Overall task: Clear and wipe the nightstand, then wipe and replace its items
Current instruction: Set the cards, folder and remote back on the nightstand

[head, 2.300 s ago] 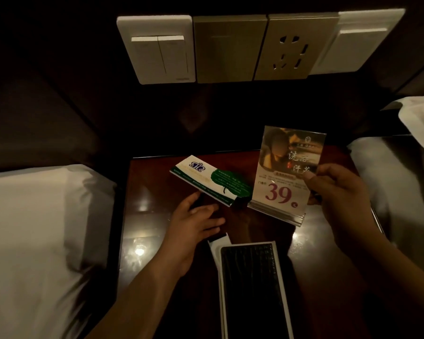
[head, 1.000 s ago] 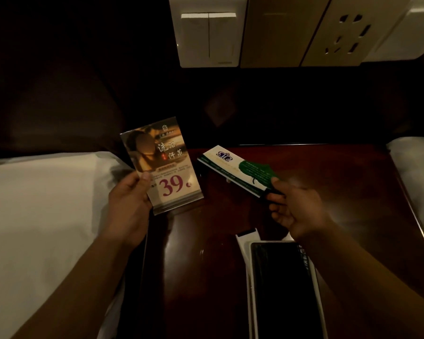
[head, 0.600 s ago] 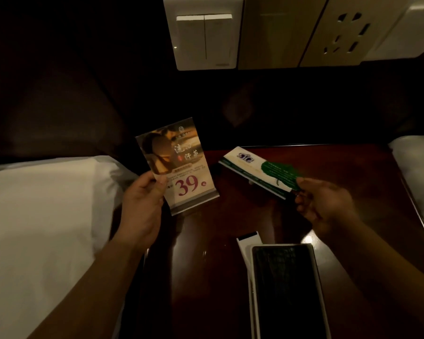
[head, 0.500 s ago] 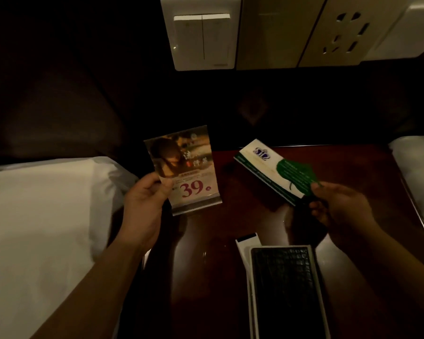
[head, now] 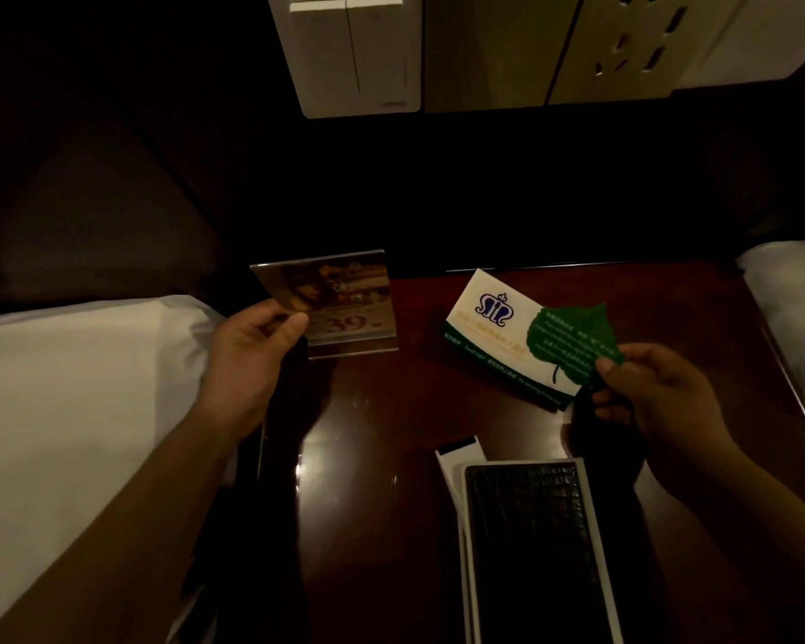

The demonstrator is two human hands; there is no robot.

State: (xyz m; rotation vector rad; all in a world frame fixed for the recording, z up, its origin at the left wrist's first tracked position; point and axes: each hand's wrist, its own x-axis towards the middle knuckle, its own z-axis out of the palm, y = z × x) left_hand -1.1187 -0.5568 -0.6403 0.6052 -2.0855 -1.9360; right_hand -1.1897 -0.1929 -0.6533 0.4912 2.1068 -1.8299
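The dark glossy wooden nightstand (head: pixel 368 425) fills the middle of the head view. My left hand (head: pixel 252 350) grips the left edge of a clear acrylic price sign (head: pixel 340 304) printed "39", tilted back over the nightstand's left rear corner. My right hand (head: pixel 651 388) pinches the right end of a white card with a green leaf (head: pixel 521 341), lifted above the nightstand's right half. A black crocodile-textured folder (head: pixel 530 546) lies on white sheets at the front, with a white paper strip (head: pixel 456 453) sticking out beside it.
White bedding (head: pixel 66 411) borders the nightstand on the left, and another white bed edge (head: pixel 786 309) lies on the right. Wall switches (head: pixel 354 53) and a socket panel (head: pixel 623 48) sit on the dark wall above.
The acrylic sign went from my right hand to my left and moved to the left side. My right hand took the leaf card and lifted it; the sign now tilts flatter.
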